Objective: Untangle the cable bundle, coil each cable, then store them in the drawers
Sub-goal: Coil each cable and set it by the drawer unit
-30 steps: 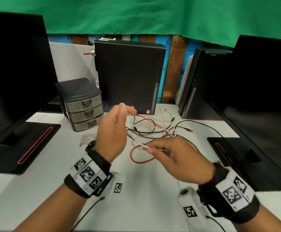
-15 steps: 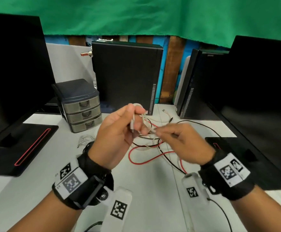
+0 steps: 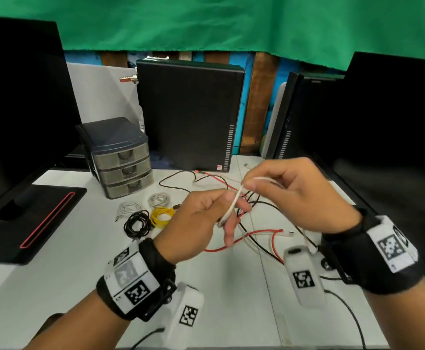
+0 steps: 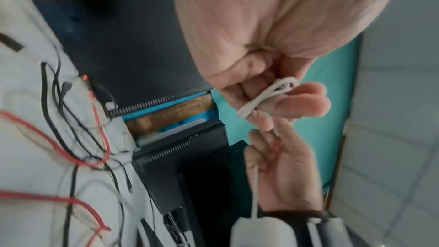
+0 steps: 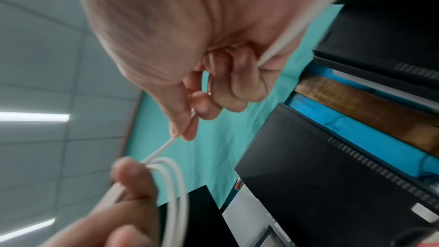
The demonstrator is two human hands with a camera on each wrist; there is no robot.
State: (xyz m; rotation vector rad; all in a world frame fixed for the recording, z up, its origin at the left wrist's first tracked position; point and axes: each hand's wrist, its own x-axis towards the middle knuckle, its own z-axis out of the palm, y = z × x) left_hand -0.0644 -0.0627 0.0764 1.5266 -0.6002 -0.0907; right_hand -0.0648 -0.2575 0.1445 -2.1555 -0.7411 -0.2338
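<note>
White cable point(image 3: 234, 203), a single strand a second ago, now hangs in several loops at frame centre, pinched in the left hand point(image 3: 201, 223); coiling appears well underway. The right hand point(image 3: 299, 195), fingers curled round the free run, feeds it above the tangled red and black cables point(image 3: 256, 236).

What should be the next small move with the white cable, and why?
Probably one more wrap: the left hand pinches a few finished loops of the white cable, while the right hand grips the free strand, and slack trails below it. The drawers are shut.
</note>
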